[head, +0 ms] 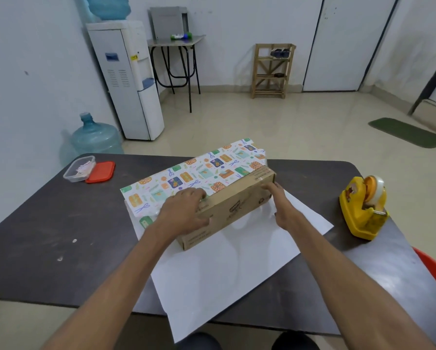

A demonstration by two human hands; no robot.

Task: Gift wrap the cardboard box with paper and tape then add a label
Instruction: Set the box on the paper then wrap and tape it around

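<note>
Left hand (184, 208) lies flat over the patterned paper (186, 178) flap, pinning it on top of the cardboard box (232, 210), which sits on the sheet's white side. Right hand (280, 208) just touches the box's near top edge with straight fingers, gripping nothing. Tape dispenser (363, 208) is well off to the right, so reaching for it could let the flap slip.

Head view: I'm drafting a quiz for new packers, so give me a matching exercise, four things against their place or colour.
1 tape dispenser
2 lid
3 cardboard box
4 water bottle

A red, beside the clear container
B beyond the table's far left corner
C yellow, near the table's right edge
D on the paper's white side

Pairs: 1-C, 2-A, 3-D, 4-B
</note>
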